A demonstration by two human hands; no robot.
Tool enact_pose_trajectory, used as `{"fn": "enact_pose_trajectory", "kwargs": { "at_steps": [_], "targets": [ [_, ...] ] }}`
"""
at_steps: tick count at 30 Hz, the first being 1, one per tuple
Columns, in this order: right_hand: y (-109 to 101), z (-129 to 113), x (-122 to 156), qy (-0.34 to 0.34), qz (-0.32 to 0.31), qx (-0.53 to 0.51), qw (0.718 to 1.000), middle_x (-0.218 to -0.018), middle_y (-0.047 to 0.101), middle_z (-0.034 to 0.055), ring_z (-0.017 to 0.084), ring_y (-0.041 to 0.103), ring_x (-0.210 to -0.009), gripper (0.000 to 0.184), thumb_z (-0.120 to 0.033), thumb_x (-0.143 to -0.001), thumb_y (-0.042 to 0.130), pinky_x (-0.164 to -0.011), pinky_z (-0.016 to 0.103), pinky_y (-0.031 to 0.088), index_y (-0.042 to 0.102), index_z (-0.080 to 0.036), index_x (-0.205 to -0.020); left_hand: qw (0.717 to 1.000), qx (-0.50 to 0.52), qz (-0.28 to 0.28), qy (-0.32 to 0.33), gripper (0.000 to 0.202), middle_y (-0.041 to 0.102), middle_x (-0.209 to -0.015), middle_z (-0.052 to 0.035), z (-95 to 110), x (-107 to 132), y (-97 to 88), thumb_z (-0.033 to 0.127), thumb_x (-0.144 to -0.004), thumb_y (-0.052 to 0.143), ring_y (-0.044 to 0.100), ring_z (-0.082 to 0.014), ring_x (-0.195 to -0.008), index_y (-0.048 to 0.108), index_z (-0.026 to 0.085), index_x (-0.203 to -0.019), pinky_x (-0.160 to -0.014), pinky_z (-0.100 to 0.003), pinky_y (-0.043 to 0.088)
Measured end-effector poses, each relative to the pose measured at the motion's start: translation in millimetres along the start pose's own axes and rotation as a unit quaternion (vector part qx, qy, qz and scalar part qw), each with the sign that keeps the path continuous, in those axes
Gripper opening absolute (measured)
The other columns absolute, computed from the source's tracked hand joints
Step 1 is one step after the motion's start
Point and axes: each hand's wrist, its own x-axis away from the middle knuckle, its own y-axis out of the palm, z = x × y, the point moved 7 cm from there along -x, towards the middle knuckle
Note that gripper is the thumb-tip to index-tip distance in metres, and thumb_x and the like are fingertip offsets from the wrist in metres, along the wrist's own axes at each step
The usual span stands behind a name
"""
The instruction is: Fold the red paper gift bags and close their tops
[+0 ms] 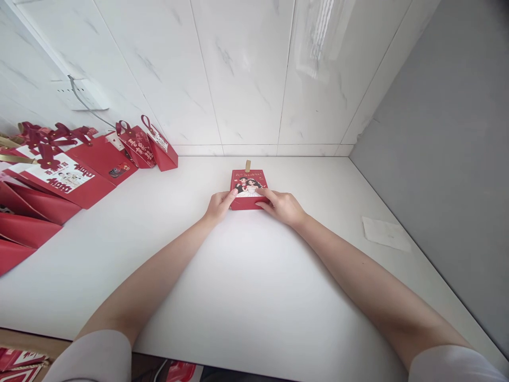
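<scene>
Red box (247, 192) is clasped from both sides. At the left hand (218, 207), the thumb is laid on the lower left of the printed face; the other left fingers are mostly hidden, so their set can't be told. At the right hand (287, 208), the lower right corner is pinched: index on the printed face, thumb lower at the plain red band, the two slightly parted. Remaining right fingers can't be made out.

Handling, judged from looks: light, thin folded card, stiff along creases, easily dented mid-panel. Smooth finish, so some slip could be expected. Not very fragile, but corners could be crushed by a hard squeeze. Best taken by the side edges near the lower corners, with even, light pressure. Gold strap (248, 166) could be used for lifting; its strength can't be judged.

Position: box is set between the hands, touched by both; strap is located at the far edge, beyond the fingertips. White table (254, 297) is seen below, tiled wall (250, 95) near behind. Red bags (93, 172) are grouped well to the left.
</scene>
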Motion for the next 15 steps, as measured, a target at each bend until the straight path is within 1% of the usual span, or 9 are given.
{"fn": "enact_pose_trajectory", "kwargs": {
  "at_steps": [2, 6, 8, 10, 12, 13, 14, 15],
  "targets": [
    [1, 1, -1, 0.002, -0.003, 0.004, 1.0, -0.108, 0.074, 0.0057, 0.022, 0.071, -0.076, 0.032, -0.037, -0.099, 0.049, -0.06, 0.031, 0.047, 0.053, -0.023, -0.127, 1.0, -0.001, 0.001, -0.009, 0.06, 0.043, -0.05, 0.0002, -2, 0, 0.3, 0.068, -0.085, 0.049, 0.042, -0.0116, -0.048, 0.04, 0.018, -0.052, -0.047, -0.026, 0.033],
    [1, 2, -1, 0.011, -0.016, 0.002, 1.0, -0.107, 0.075, 0.0069, 0.023, 0.07, -0.076, 0.035, -0.038, -0.096, 0.051, -0.06, 0.031, 0.046, 0.053, -0.023, -0.128, 1.0, -0.006, 0.005, -0.024, 0.057, 0.044, -0.051, 0.0001, -7, -1, -0.4, 0.064, -0.087, 0.049, 0.044, -0.0124, -0.05, 0.044, 0.018, -0.054, -0.049, -0.026, 0.035],
    [0, 1, -1, 0.015, -0.024, -0.006, 1.0, -0.106, 0.074, 0.0072, 0.023, 0.07, -0.076, 0.04, -0.041, -0.095, 0.052, -0.06, 0.032, 0.047, 0.051, -0.023, -0.131, 1.0, -0.008, 0.01, -0.021, 0.053, 0.048, -0.058, -0.0011, -8, -2, -1.6, 0.061, -0.088, 0.05, 0.049, -0.0137, -0.056, 0.05, 0.017, -0.058, -0.052, -0.026, 0.039],
    [-2, 1, -1, 0.027, -0.03, -0.026, 0.999, -0.109, 0.073, 0.0079, 0.025, 0.07, -0.079, 0.05, -0.046, -0.095, 0.052, -0.063, 0.033, 0.049, 0.045, -0.025, -0.139, 1.0, -0.01, 0.02, 0.007, 0.045, 0.056, -0.076, -0.0043, -6, -4, -3.1, 0.056, -0.087, 0.053, 0.056, -0.0165, -0.071, 0.059, 0.016, -0.068, -0.061, -0.026, 0.046],
    [-3, 6, -1, 0.062, -0.028, -0.066, 0.995, -0.113, 0.071, 0.0084, 0.026, 0.069, -0.083, 0.061, -0.052, -0.095, 0.049, -0.068, 0.036, 0.052, 0.033, -0.028, -0.148, 0.998, -0.003, 0.038, 0.039, 0.035, 0.057, -0.099, -0.0078, -5, -6, -5.4, 0.051, -0.085, 0.057, 0.059, -0.0187, -0.087, 0.063, 0.017, -0.083, -0.069, -0.028, 0.051],
    [-3, 10, -1, 0.086, -0.024, -0.095, 0.991, -0.116, 0.069, 0.0087, 0.026, 0.069, -0.084, 0.066, -0.053, -0.095, 0.047, -0.07, 0.037, 0.053, 0.025, -0.029, -0.152, 0.998, 0.006, 0.047, 0.048, 0.032, 0.055, -0.11, -0.0089, -5, -6, -6.5, 0.049, -0.083, 0.06, 0.06, -0.0188, -0.09, 0.062, 0.018, -0.091, -0.071, -0.029, 0.052],
    [-2, 15, -1, 0.109, -0.016, -0.129, 0.986, -0.12, 0.067, 0.0094, 0.025, 0.069, -0.085, 0.07, -0.054, -0.095, 0.047, -0.073, 0.039, 0.054, 0.018, -0.029, -0.154, 0.997, 0.016, 0.055, 0.052, 0.033, 0.053, -0.118, -0.0098, -6, -7, -7.6, 0.046, -0.081, 0.064, 0.06, -0.0184, -0.089, 0.06, 0.019, -0.099, -0.07, -0.029, 0.053],
    [-1, 20, -1, 0.129, -0.005, -0.163, 0.978, -0.126, 0.063, 0.0106, 0.025, 0.069, -0.087, 0.074, -0.055, -0.095, 0.046, -0.075, 0.039, 0.055, 0.012, -0.029, -0.156, 0.997, 0.027, 0.058, 0.052, 0.039, 0.051, -0.126, -0.0104, -8, -7, -7.9, 0.044, -0.078, 0.068, 0.061, -0.018, -0.088, 0.056, 0.021, -0.107, -0.069, -0.03, 0.054]
  ]
}}
